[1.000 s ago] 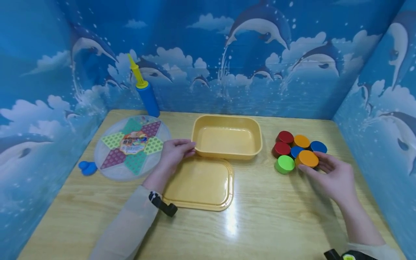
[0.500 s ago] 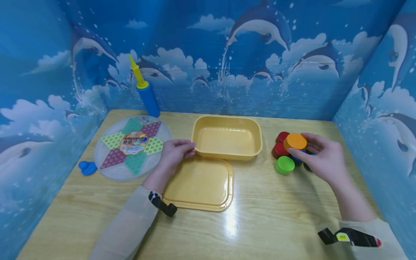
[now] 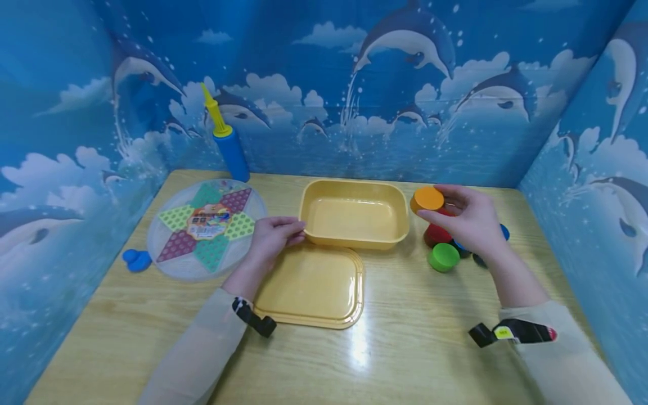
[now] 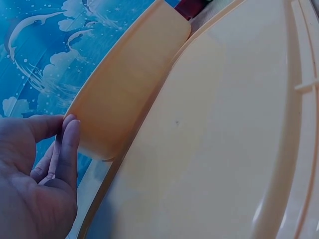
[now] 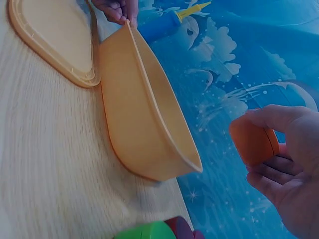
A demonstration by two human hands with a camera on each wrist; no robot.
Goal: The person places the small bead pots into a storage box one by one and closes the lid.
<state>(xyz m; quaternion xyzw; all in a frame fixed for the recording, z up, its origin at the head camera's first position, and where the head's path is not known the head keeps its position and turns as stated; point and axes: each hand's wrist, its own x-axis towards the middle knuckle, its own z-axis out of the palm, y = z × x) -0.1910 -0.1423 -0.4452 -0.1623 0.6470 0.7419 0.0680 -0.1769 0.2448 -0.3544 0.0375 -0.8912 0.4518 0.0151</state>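
Observation:
A pale-yellow rectangular plastic box, uncovered, stands at the back middle of the table in the head view. My left hand pinches its left front rim between thumb and fingers; the left wrist view shows the fingertips on the rim corner. Between the thumb and fingers of my right hand is a small orange round tub, raised just right of the box. A seam runs round this tub in the right wrist view. Below that hand are a green tub and red and blue ones, partly hidden by it.
The matching yellow lid lies flat before the box. To the left are a round Chinese checkers board and a small blue object. A blue pump with a yellow nozzle stands against the dolphin-print backdrop.
My right hand has lifted the orange tub from the group and carried it left and back towards the box. The left hand has stayed at the box's rim.

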